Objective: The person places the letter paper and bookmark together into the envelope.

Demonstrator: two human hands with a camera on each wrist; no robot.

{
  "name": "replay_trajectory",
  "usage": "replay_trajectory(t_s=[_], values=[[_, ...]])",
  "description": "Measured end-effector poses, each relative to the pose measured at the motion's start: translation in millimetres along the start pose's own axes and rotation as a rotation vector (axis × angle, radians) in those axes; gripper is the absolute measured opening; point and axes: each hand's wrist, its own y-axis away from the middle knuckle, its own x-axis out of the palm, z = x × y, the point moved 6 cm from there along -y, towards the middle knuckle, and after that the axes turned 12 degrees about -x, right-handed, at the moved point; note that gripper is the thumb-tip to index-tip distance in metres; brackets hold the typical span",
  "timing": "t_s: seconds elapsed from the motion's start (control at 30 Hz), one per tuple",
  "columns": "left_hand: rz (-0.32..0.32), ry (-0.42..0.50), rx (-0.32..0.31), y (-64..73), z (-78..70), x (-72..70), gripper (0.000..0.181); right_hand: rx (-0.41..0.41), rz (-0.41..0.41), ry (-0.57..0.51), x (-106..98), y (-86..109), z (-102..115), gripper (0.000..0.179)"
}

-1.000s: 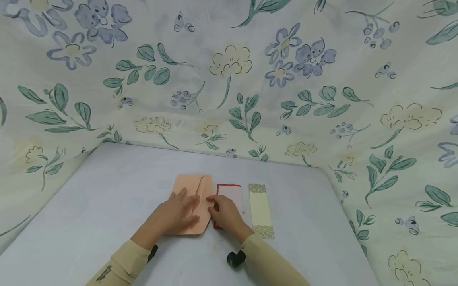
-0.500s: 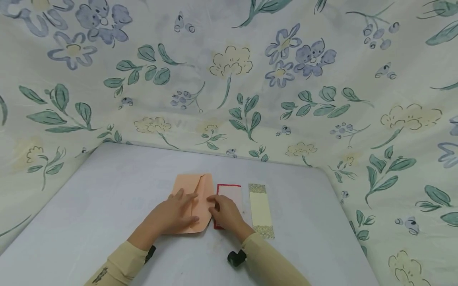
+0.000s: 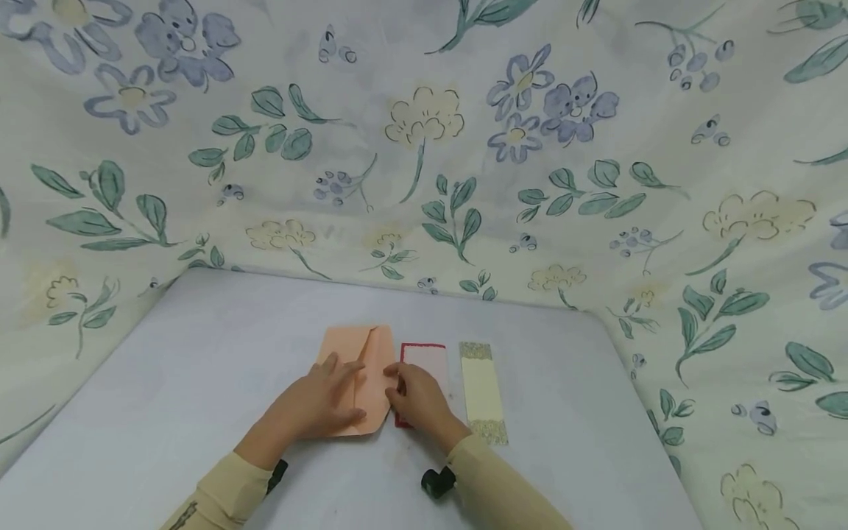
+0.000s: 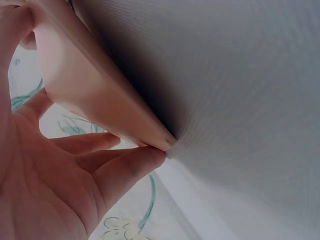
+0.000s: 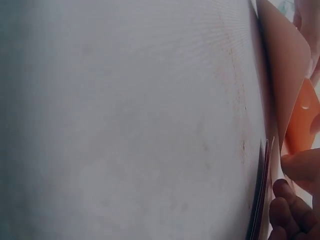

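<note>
A peach paper envelope (image 3: 344,340) lies on the white table, its folded flap edge running slantwise down the front. My left hand (image 3: 316,403) rests across its left half with the fingers spread. From the left wrist view, those fingertips press on the envelope (image 4: 90,82), which stands slightly up off the surface along its near edge. My right hand (image 3: 422,401) pinches the envelope's right edge between thumb and forefinger. In the right wrist view the thumb sits right at the paper, and the envelope (image 5: 285,65) bulges up there.
Partly under my right hand lies a pale card with a red border (image 3: 427,357). To its right is a cream strip with glittery ends (image 3: 481,383). A black wrist camera (image 3: 438,483) hangs below my right sleeve. Floral cloth (image 3: 371,169) encloses the table's back and sides.
My left hand has shifted slightly left and toward me on the envelope. My right hand keeps its pinch at the edge. The card and strip have stayed put.
</note>
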Motion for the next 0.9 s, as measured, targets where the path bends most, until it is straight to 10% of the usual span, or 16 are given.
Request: replay_trajectory(t_s=[0.9], values=[[0.0, -0.025, -0.009, -3.9, -1.6, 1.6, 0.081, 0.042, -0.039, -0.023, -15, 10.5, -5, 0.037]])
